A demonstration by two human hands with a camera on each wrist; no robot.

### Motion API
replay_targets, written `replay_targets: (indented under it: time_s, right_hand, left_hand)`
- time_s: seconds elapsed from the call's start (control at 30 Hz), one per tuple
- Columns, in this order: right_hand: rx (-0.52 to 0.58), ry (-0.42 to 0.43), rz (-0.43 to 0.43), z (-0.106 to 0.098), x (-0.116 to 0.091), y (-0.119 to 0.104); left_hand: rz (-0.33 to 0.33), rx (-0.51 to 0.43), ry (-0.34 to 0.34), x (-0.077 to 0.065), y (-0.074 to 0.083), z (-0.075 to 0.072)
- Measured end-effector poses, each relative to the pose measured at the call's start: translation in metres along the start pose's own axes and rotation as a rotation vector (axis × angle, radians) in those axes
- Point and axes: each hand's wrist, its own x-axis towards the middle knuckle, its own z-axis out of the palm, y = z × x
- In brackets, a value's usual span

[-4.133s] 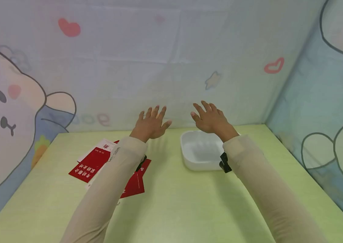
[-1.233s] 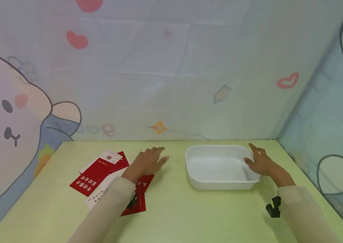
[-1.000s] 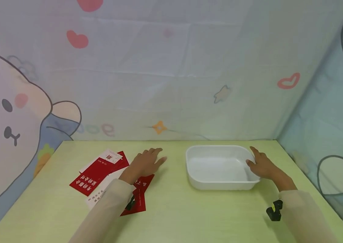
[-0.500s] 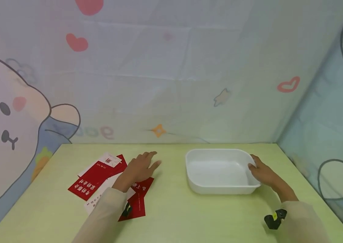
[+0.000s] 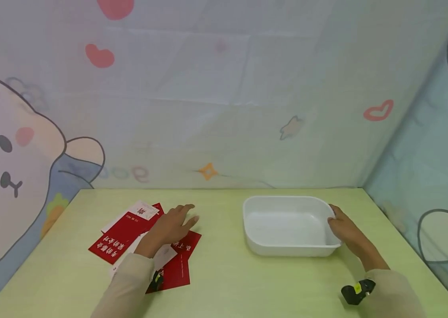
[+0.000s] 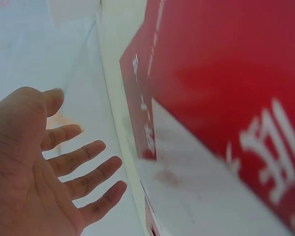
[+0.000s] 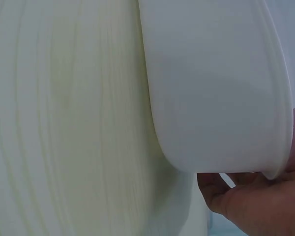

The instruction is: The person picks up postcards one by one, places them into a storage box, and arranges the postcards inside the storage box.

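A white plastic basin [image 5: 291, 226] stands on the table's right half. My right hand [image 5: 344, 227] grips its right end, thumb over the rim and fingers outside. In the right wrist view, the basin [image 7: 216, 88] shows its outer wall, and the right hand [image 7: 265, 201] holds its end. My left hand [image 5: 168, 227], fingers spread and loosely bent, hovers over overlapping red and white printed cards [image 5: 118, 236], holding nothing. The left wrist view shows the left hand [image 6: 44, 172] apart from a red card [image 6: 226, 54] and a white card [image 6: 182, 172].
The pale yellow-green table [image 5: 224, 282] ends at a cartoon-printed cloth backdrop [image 5: 192, 97]. Another printed cloth [image 5: 438, 176] hangs along the right side. A small black wrist device [image 5: 358, 291] sits by the right sleeve.
Both hands have come down from a raised position. The left has drawn back leftward over the cards. The right has closed on the basin's end; the basin has hardly moved.
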Motion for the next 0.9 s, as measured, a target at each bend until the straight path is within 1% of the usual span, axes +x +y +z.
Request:
replay_targets:
  time_s: [0.2,0.33,0.5,0.6,0.73,0.9]
  right_hand:
    - [0.015,0.045,0.011,0.005,-0.003,-0.005]
    - [0.0,0.072,0.018,0.008,-0.002,-0.007]
    - [-0.024,0.103,0.035,0.012,-0.003,-0.008]
    - [-0.021,0.114,0.032,0.014,-0.004,-0.01]
    - [-0.016,0.126,0.016,0.018,-0.005,-0.013]
    - [-0.009,0.126,0.031,0.024,-0.005,-0.014]
  left_hand:
    - [-0.002,0.009,0.017,-0.009,-0.012,-0.002]
    - [-0.015,0.012,0.02,-0.014,-0.016,-0.002]
    - [-0.018,0.018,0.006,-0.019,-0.02,-0.002]
    - [-0.018,-0.009,-0.001,-0.021,-0.022,-0.001]
    - [-0.01,-0.027,0.0,-0.022,-0.023,-0.001]
    - [-0.01,-0.021,0.013,-0.026,-0.026,-0.003]
